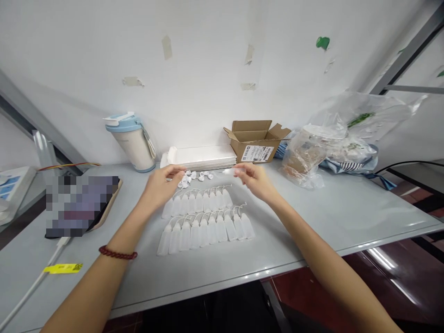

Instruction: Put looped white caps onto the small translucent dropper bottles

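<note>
My left hand (161,186) has its thumb and fingers drawn together just beside a pile of small white caps (185,181). Whether a cap sits between the fingertips is hidden. With its fingers pinched, my right hand (256,181) holds a small white pointed piece (228,171) above the back of the table. In front of the hands lie two rows of translucent squeeze bottles with thin bent tubes at their tops. The front row (204,231) is nearer the table edge, and the back row (199,202) lies between it and the caps.
A stack of flat white boxes (204,157) and an open cardboard box (256,141) stand against the wall. On the left are a tumbler (133,145) and a phone (104,203) with its cable. Plastic bags (308,157) fill the right back.
</note>
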### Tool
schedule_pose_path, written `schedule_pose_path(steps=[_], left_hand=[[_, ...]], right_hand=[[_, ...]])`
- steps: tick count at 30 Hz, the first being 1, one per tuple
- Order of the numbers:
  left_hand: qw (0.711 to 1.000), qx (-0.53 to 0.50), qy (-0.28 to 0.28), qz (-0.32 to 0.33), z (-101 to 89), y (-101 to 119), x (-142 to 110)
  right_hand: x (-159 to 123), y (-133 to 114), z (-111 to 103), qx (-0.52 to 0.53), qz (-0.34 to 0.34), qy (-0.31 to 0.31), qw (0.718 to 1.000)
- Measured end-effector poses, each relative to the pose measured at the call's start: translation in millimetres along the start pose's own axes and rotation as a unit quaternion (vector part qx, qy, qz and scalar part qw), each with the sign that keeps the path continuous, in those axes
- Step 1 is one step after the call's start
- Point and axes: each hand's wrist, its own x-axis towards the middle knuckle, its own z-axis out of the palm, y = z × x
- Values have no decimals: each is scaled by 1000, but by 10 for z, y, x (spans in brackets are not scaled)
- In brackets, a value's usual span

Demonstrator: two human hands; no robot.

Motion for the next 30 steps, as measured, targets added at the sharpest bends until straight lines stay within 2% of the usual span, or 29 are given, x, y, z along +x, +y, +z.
schedule_pose_path(steps=[3, 5, 8, 12, 16, 21, 30], left_hand=[[991, 130, 34, 6, -105, -262, 110], [986, 163, 16, 8, -135, -358, 140], [988, 152, -21, 10, -105, -377, 133], [985, 156, -63, 45, 30, -325, 92], [976, 200, -67, 61, 167, -339, 76], [972, 222, -61, 56, 241, -396, 106], [975, 200, -70, 66, 231, -372, 113]], right_hand=[[103, 121, -158, -147, 3, 46, 988], [141, 193, -244, -200, 23, 37, 979], [163, 270, -350, -248, 56, -2, 967], [167, 324, -452, -276, 75, -62, 956], [173, 377, -495, -294, 75, -88, 949], [185, 471, -495, -307, 72, -81, 945], [222, 563, -400, -361, 51, -46, 930]])
